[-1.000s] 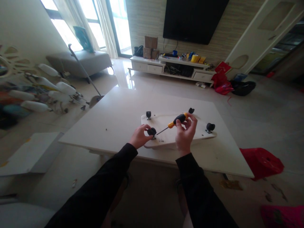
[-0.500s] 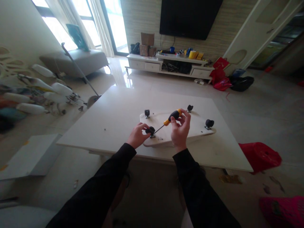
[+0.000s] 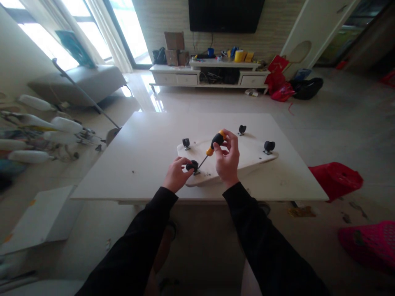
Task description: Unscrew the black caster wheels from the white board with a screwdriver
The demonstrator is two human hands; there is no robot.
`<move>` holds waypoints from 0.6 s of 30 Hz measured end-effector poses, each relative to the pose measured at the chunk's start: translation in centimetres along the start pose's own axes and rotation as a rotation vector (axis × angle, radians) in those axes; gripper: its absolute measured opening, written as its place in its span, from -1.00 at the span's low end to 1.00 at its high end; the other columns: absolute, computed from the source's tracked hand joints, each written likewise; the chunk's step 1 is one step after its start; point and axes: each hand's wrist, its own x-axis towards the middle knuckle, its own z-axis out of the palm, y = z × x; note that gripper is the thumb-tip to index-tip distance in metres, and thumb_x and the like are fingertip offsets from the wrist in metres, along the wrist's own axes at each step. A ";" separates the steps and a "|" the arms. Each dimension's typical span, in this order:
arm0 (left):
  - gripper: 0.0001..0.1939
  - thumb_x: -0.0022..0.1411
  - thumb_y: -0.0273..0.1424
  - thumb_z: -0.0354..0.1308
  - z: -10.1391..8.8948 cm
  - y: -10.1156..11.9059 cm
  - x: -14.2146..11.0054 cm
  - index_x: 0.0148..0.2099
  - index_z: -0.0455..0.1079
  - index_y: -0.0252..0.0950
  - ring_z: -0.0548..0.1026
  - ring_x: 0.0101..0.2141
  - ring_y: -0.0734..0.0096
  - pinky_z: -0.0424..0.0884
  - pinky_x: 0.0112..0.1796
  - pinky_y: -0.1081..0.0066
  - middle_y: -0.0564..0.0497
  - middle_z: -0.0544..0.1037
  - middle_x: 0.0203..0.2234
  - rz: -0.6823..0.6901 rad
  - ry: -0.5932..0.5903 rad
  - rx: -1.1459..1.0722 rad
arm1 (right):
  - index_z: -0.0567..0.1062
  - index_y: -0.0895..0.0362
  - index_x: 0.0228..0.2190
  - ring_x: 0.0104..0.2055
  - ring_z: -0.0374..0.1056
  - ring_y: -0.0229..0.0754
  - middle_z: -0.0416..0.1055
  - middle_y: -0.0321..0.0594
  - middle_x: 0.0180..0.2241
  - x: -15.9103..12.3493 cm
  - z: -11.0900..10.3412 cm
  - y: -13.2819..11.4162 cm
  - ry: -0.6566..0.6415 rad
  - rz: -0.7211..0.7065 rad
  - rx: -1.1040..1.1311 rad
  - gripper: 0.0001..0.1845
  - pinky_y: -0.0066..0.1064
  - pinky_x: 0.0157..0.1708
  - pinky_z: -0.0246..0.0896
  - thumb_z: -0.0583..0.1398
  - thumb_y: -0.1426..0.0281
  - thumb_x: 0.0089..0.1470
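The left hand (image 3: 177, 173) pinched a wheel (image 3: 191, 166) on the board (image 3: 247, 153), which lay on the table (image 3: 148, 139); the right hand (image 3: 227, 158), apart from it, gripped the screwdriver (image 3: 217, 140). The tilted shaft (image 3: 203, 161) called for steady in-line pressure; whether it was seated could not be told.

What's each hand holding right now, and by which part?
The right hand holds the screwdriver by its handle; the left hand holds the nearest caster by its black wheel.
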 end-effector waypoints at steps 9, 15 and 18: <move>-0.88 0.15 -0.47 0.36 -0.1 0.3 -0.1 -0.21 0.58 -0.24 0.63 -0.17 0.23 0.61 -0.09 0.17 -0.07 0.59 -0.18 -0.011 -0.007 0.003 | 0.46 -0.09 0.15 -0.10 0.51 -0.21 0.56 -0.24 0.10 0.2 0.1 0.0 -0.007 -0.017 -0.019 -0.55 -0.38 -0.26 0.47 0.28 0.30 0.23; -0.90 0.16 -0.46 0.35 -0.3 0.3 -0.1 -0.23 0.57 -0.24 0.64 -0.19 0.25 0.61 -0.14 0.22 -0.06 0.58 -0.19 -0.005 -0.015 0.018 | 0.45 -0.12 0.18 -0.05 0.55 -0.18 0.54 -0.23 0.20 0.3 0.2 -0.1 -0.066 -0.042 -0.017 -0.53 -0.33 -0.21 0.55 0.24 0.28 0.25; -0.91 0.16 -0.47 0.35 -0.4 0.3 -0.1 -0.24 0.57 -0.24 0.64 -0.20 0.25 0.62 -0.14 0.21 -0.05 0.57 -0.20 -0.003 -0.015 0.022 | 0.43 -0.11 0.22 0.00 0.57 -0.17 0.51 -0.23 0.25 0.4 0.5 0.0 -0.134 -0.065 0.025 -0.50 -0.30 -0.16 0.60 0.21 0.29 0.26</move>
